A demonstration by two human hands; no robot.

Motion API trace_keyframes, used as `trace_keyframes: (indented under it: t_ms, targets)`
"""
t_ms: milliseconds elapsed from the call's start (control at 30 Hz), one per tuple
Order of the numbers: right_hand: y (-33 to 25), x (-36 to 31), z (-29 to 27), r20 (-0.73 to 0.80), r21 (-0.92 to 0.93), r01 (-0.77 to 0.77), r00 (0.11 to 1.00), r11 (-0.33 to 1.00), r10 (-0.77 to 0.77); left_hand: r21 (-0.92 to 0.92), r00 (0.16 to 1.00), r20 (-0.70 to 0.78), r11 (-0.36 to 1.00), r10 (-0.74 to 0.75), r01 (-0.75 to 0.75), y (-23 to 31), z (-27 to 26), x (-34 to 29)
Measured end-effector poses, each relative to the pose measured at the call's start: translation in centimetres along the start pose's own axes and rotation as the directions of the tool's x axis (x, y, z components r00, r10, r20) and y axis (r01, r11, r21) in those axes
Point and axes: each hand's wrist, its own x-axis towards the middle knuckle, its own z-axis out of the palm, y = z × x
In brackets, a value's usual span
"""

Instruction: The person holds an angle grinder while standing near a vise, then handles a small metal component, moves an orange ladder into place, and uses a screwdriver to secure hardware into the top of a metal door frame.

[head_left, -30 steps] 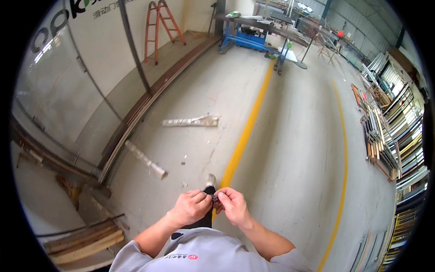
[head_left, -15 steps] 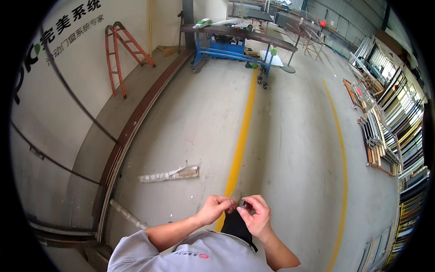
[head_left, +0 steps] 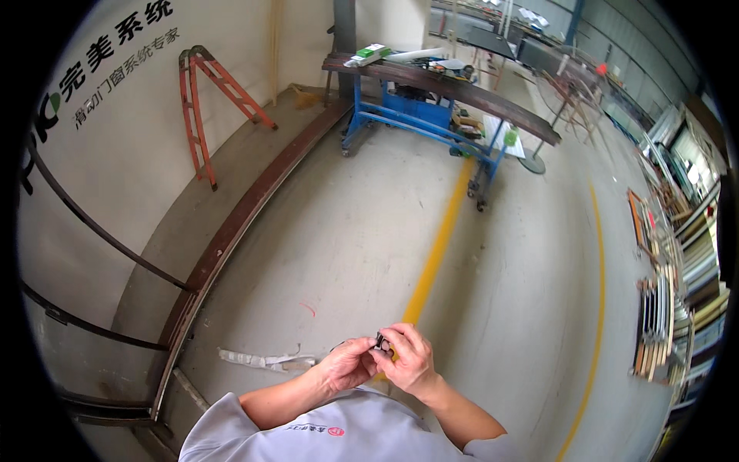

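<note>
Pinching a small dark part (head_left: 381, 341) between both hands at chest height, the left hand (head_left: 348, 364) and right hand (head_left: 409, 359) have kept their clenched grip while the view lifted toward the blue table (head_left: 416, 115).

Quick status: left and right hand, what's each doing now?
Left hand: fingers pinched on the small dark part.
Right hand: closed on the same part.

top: grey, short sleeves | chest: small red emblem | forearms, hands: bare
</note>
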Motion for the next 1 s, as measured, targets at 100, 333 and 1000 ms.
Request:
trace_keyframes:
  t_ms: [100,333,1000]
  targets:
    - [9.3,8.4,1.3,0.020,-0.051,0.074,0.997,0.996,-0.073,-0.054,0.996,-0.053,0.996,0.066,-0.069,6.2,1.3,10.1]
    - [31.1,29.4,2.5,0.024,-0.209,0.026,0.999,0.978,-0.022,-0.088,0.990,0.142,0.996,-0.002,0.015,23.5,5.9,36.8]
    - [98.9,86.3,7.6,0.455,-0.390,-0.234,0.792,0.891,0.407,-0.219,0.577,-0.540,0.560,0.612,-0.799,56.5,12.5,71.6]
